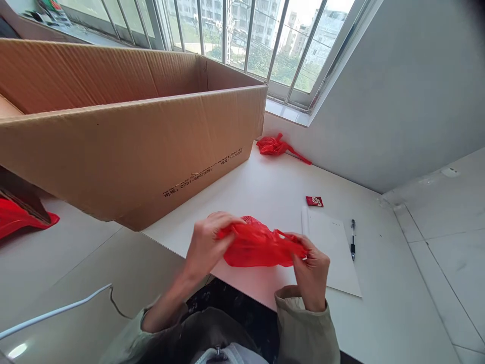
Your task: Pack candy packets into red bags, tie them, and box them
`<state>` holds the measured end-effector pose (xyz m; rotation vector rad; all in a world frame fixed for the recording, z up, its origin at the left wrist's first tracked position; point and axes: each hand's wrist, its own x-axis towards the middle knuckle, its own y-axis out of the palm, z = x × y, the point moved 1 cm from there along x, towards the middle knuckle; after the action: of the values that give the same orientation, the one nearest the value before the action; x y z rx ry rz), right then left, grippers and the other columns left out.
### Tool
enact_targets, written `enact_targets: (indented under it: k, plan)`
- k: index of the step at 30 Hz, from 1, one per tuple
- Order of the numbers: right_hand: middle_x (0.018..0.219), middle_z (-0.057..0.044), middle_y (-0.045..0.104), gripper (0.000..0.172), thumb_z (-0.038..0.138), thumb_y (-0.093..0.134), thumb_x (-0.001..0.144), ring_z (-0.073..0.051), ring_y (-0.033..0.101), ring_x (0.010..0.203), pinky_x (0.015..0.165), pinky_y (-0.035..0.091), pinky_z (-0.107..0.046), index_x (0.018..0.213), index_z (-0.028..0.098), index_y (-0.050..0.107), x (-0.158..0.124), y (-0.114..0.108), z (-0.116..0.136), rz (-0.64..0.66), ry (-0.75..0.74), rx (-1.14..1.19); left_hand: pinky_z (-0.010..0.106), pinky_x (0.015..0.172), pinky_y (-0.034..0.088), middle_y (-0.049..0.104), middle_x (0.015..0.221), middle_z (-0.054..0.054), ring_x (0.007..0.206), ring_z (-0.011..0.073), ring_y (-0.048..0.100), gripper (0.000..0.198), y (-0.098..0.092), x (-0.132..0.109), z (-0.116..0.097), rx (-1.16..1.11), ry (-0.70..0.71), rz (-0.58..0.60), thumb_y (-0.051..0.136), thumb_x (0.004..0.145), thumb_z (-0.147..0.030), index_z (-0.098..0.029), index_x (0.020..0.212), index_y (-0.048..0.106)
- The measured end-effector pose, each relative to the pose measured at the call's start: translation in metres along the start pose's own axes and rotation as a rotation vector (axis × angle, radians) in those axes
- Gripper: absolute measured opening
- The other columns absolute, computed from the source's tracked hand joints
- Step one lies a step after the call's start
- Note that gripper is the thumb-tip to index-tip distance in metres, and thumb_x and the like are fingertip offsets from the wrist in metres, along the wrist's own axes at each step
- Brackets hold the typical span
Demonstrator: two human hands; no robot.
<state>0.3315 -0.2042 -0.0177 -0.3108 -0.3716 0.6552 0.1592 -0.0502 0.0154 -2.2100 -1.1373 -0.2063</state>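
I watch the left hand (209,241) and the right hand (312,269) each pinch an end of a crumpled red plastic bag (259,247) (thin, translucent), spread between them over the white tabletop (386,293), near a large brown cardboard box (182,141).

The red plastic bag (257,248) I hold is thin, faintly shiny and slightly see-through, its film creased along the top. It stretches sideways between my left fingers (228,220) and my right fingers (307,246), bunched at the right end, by the bench's (265,187) near edge.
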Motion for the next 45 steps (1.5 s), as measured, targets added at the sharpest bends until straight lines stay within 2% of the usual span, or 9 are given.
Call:
enact_targets:
  k: [3,6,14,18,24,29,35,39,45]
  plan:
    - [0.095,-0.007,0.072,0.025,0.039,0.064,0.081,-0.021,0.065,0.087,0.073,0.053,-0.031,0.092,0.018,0.071,-0.006,-0.021,-0.013,-0.206,0.196,0.124,0.026,0.070,0.050,0.068,0.079,-0.001,0.075,0.0160,0.061,0.011,-0.013,0.000,0.016,-0.257,-0.277,-0.307,0.064,0.076,-0.019,-0.022,0.083,0.072]
    - [0.110,-0.010,0.068,0.028,0.040,0.068,0.080,-0.023,0.064,0.095,0.077,0.053,-0.033,0.097,0.017,0.069,-0.015,-0.039,-0.019,-0.096,0.239,0.229,0.020,0.064,0.047,0.065,0.074,-0.002,0.071,0.0131,0.058,0.007,-0.025,-0.006,0.017,-0.402,-0.357,-0.333,0.066,0.070,-0.018,-0.022,0.073,0.071]
    - [0.115,-0.008,0.060,0.048,0.015,0.072,0.074,-0.026,0.058,0.108,0.098,0.044,-0.049,0.120,0.021,0.060,-0.041,-0.067,0.054,-0.567,-0.279,0.138,0.030,0.082,0.047,0.058,0.095,0.004,0.098,0.0200,0.054,0.020,-0.046,-0.021,-0.021,-0.396,-0.012,-0.236,0.053,0.075,-0.014,-0.023,0.086,0.068]
    - [0.099,-0.005,0.067,0.035,0.006,0.063,0.081,-0.023,0.063,0.094,0.093,0.047,-0.046,0.113,0.021,0.063,-0.032,-0.046,0.083,-0.147,-0.712,-0.401,0.042,0.087,0.046,0.059,0.102,0.008,0.098,0.0257,0.055,0.024,-0.048,-0.021,-0.064,-0.016,0.417,-0.244,0.060,0.079,-0.023,-0.020,0.102,0.064]
    - [0.080,-0.005,0.065,0.017,0.004,0.053,0.082,-0.022,0.059,0.077,0.086,0.046,-0.047,0.084,0.019,0.061,-0.017,-0.007,0.048,0.283,-0.607,-0.774,0.032,0.089,0.051,0.068,0.085,0.003,0.089,0.0172,0.063,0.018,-0.012,-0.024,-0.106,0.394,0.778,0.111,0.049,0.092,-0.006,-0.016,0.094,0.064]
    - [0.080,-0.002,0.063,0.016,0.006,0.048,0.088,-0.018,0.056,0.073,0.064,0.046,-0.032,0.085,0.021,0.055,-0.043,-0.006,0.039,0.414,-0.613,-0.504,0.033,0.082,0.053,0.065,0.086,0.005,0.085,0.0174,0.063,0.018,0.011,-0.033,-0.087,0.445,0.704,0.225,0.044,0.096,-0.007,-0.014,0.094,0.061]
    - [0.096,-0.005,0.065,0.024,0.005,0.042,0.088,-0.019,0.062,0.088,0.080,0.051,-0.035,0.103,0.020,0.053,-0.055,0.002,0.042,0.534,-0.529,-0.520,0.031,0.069,0.047,0.059,0.080,0.002,0.074,0.0174,0.056,0.017,0.027,-0.043,-0.055,0.563,0.452,0.507,0.048,0.090,-0.002,-0.017,0.086,0.054]
    - [0.111,-0.007,0.064,0.015,0.008,0.048,0.084,-0.024,0.059,0.106,0.094,0.046,-0.043,0.091,0.020,0.055,-0.050,0.002,0.045,0.626,-0.549,-0.610,0.038,0.082,0.044,0.057,0.070,0.002,0.088,0.0230,0.055,0.018,0.030,-0.043,-0.025,0.778,0.307,0.473,0.054,0.086,-0.002,-0.016,0.076,0.055]
    - [0.095,-0.006,0.068,0.017,0.024,0.046,0.094,-0.021,0.062,0.082,0.076,0.049,-0.038,0.096,0.024,0.064,-0.033,-0.013,0.023,0.191,-0.596,-0.753,0.071,0.102,0.021,0.066,0.102,0.010,0.126,0.0405,0.041,0.028,-0.004,-0.030,-0.005,0.807,0.232,0.227,0.062,0.089,-0.023,-0.017,0.063,0.064]
